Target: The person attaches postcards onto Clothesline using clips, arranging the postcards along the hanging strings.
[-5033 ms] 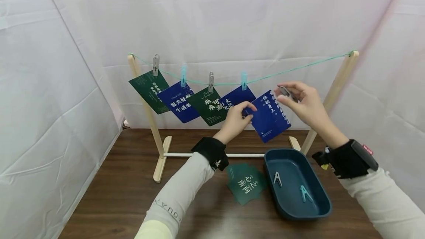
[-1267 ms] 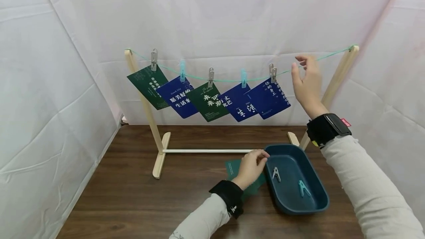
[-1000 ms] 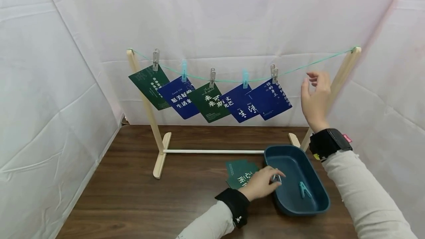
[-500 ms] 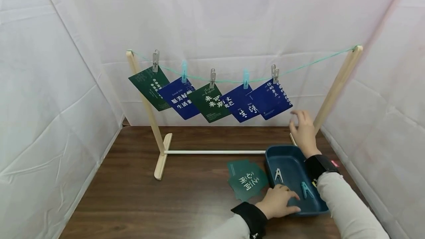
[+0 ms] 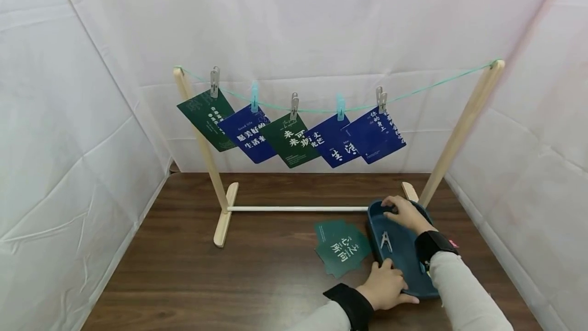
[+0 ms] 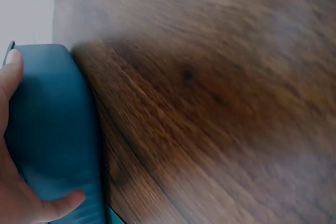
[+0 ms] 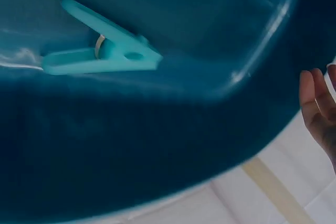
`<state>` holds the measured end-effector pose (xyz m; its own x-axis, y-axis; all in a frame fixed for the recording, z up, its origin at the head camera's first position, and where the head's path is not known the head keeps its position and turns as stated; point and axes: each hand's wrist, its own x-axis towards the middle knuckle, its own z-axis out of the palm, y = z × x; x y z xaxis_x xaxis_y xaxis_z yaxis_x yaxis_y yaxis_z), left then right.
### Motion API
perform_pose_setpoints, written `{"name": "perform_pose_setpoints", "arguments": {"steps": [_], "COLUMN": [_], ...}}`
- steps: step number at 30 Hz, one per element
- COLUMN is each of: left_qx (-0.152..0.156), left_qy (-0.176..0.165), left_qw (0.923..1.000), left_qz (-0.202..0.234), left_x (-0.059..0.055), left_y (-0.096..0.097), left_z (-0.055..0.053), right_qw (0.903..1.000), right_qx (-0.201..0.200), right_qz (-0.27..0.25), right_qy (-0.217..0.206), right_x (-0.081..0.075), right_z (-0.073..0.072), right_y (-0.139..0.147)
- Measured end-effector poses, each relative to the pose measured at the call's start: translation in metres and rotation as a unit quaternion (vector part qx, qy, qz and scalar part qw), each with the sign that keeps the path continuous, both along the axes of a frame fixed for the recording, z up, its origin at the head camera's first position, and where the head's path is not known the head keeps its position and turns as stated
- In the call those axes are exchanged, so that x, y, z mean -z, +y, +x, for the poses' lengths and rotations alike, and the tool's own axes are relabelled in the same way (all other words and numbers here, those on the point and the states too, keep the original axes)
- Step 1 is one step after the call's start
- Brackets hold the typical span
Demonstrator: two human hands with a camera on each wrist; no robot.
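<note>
A dark teal plastic tray stands at the right of the table. My left hand is spread at its near left corner; in the left wrist view thumb and finger lie against the tray's outer wall and rim. My right hand is at the far rim, fingers loosely bent and holding nothing; whether it touches the rim I cannot tell. A grey clothespin lies inside the tray. A turquoise clothespin lies there too, mostly hidden by my right wrist in the head view. Green cards lie left of the tray.
A green string runs between two wooden posts. Several green and blue cards hang from it by grey and light blue clothespins. A white rod joins the posts low down. White cloth surrounds the table.
The last blue card, earlier held in my left hand, now hangs under a grey clothespin. My right hand came down from the string to the tray; my left hand moved to the tray's near corner.
</note>
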<state>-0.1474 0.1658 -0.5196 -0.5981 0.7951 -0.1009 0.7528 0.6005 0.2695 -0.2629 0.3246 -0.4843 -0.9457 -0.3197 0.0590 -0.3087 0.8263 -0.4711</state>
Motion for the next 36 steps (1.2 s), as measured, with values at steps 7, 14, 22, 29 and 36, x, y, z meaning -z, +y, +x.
{"name": "perform_pose_setpoints", "arguments": {"steps": [7,14,22,29,36], "left_qx": [-0.029,-0.044,-0.049,-0.055,-0.058], "left_qy": [0.036,0.020,0.007,0.001,-0.012], "left_qw": [0.9989,0.9988,0.9985,0.9981,0.9979], "left_qz": [0.008,-0.011,-0.025,-0.027,-0.025], "left_x": [0.003,0.000,0.000,0.002,0.003], "left_y": [0.005,0.008,0.009,0.011,0.010], "left_z": [0.002,-0.001,0.005,0.003,0.003], "right_qw": [0.9844,0.9691,0.9564,0.9573,0.9565], "right_qx": [-0.013,0.011,0.048,0.038,0.026], "right_qz": [0.137,0.154,0.149,0.158,0.155], "right_qy": [-0.109,-0.192,-0.247,-0.239,-0.246], "right_x": [0.015,0.013,0.020,0.023,0.030], "right_z": [0.012,0.013,0.021,0.020,0.020], "right_y": [-0.009,-0.023,-0.031,-0.028,-0.026]}}
